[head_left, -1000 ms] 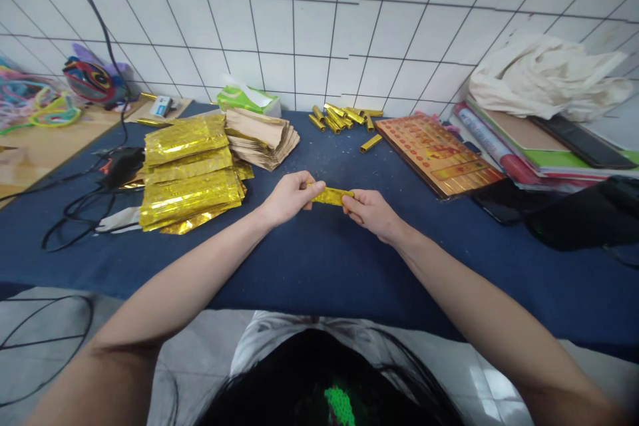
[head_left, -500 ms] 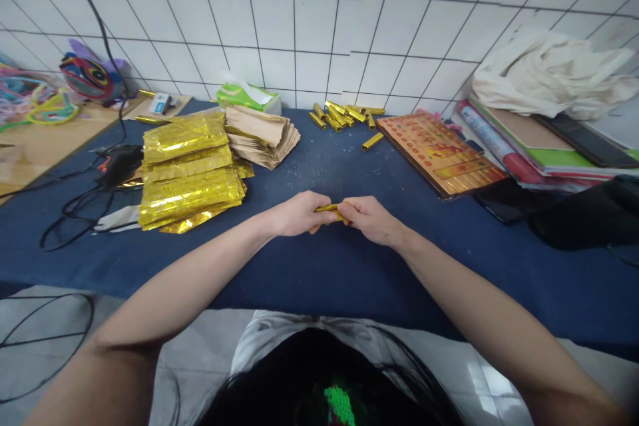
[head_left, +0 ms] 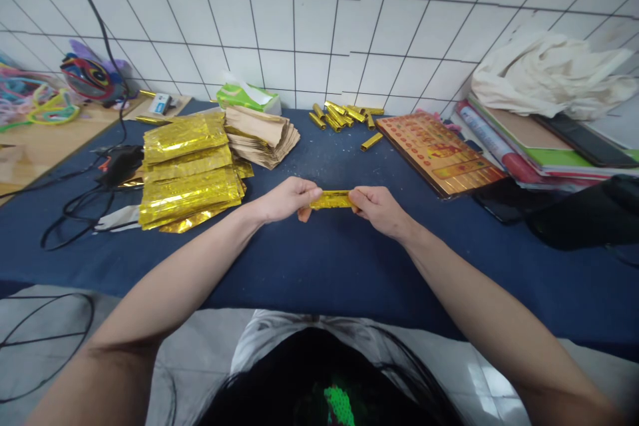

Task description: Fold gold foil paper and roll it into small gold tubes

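A strip of folded gold foil paper point(head_left: 331, 200) is stretched level between my two hands, above the blue cloth. My left hand point(head_left: 292, 200) pinches its left end, and my right hand point(head_left: 378, 208) pinches the right end; the fingers beneath are partly hidden. To the left lie overlapping stacks of gold foil paper point(head_left: 187, 173). Behind them rests a fanned pile of brown paper point(head_left: 262, 136). Several small gold paper rolls point(head_left: 344, 113) are heaped near the wall, with a single roll point(head_left: 371, 141) lying apart in front.
An orange printed pack point(head_left: 442, 153) lies right of the rolls. Farther right are stacked books point(head_left: 554, 154) under a white cloth bag point(head_left: 549, 80) and a black cap point(head_left: 589, 213). Black cables point(head_left: 74, 213) trail at left. A green tissue pack point(head_left: 249, 96) sits by the tiled wall.
My hands have moved apart and slightly away from me. More of the gold paper now shows between them, lying flat and wide. The things on the table have not moved.
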`<state>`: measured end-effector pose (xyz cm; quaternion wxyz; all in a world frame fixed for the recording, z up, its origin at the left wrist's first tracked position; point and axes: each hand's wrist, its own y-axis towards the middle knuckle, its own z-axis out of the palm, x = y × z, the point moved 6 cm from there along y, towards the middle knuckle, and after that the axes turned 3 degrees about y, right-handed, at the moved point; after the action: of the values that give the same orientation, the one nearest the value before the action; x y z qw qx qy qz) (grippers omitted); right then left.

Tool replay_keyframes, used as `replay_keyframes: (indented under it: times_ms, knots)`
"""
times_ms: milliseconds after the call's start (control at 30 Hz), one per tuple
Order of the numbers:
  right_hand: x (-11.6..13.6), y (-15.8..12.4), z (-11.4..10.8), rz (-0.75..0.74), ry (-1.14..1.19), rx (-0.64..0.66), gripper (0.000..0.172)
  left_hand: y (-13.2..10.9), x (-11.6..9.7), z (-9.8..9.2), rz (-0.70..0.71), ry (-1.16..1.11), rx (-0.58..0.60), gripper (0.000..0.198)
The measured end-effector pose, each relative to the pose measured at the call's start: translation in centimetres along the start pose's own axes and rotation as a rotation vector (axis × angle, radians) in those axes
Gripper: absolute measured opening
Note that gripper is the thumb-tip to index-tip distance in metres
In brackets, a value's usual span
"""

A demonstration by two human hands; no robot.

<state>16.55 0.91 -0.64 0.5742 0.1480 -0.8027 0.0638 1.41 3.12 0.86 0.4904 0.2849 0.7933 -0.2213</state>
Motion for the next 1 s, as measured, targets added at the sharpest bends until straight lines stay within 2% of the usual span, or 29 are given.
replay_keyframes:
  times_ms: [100,300,567,833,900,1000]
  knots:
    - [-0.3,0.1,-0.2,0.016,0.062,-0.033,0.046,0.1,0.2,-0.2,-0.01,-0.073,-0.027,0.041]
    - [-0.8,0.1,0.0,0.094,0.219,-0.094,0.044,0.3,0.5,-0.5,-0.03,-0.01,-0.152,0.033]
    - [-0.8,0.2,-0.2,0.083,0.223,-0.148,0.046,0.3,0.4,0.6,-0.032,-0.106,-0.071,0.032]
    - [-1.3,0.3,0.8,0.165,0.38,-0.113,0.042,0.2,0.2,-0.3,-0.024,0.03,-0.156,0.029]
    - [-1.7,0.4,0.5,0.175,0.361,-0.152,0.043,0.2,0.4,-0.7,-0.033,0.025,-0.158,0.029]
    - [-1.9,0.5,-1.0,0.121,0.24,-0.304,0.046,0.2,1.1,-1.4,-0.067,-0.04,-0.197,0.031]
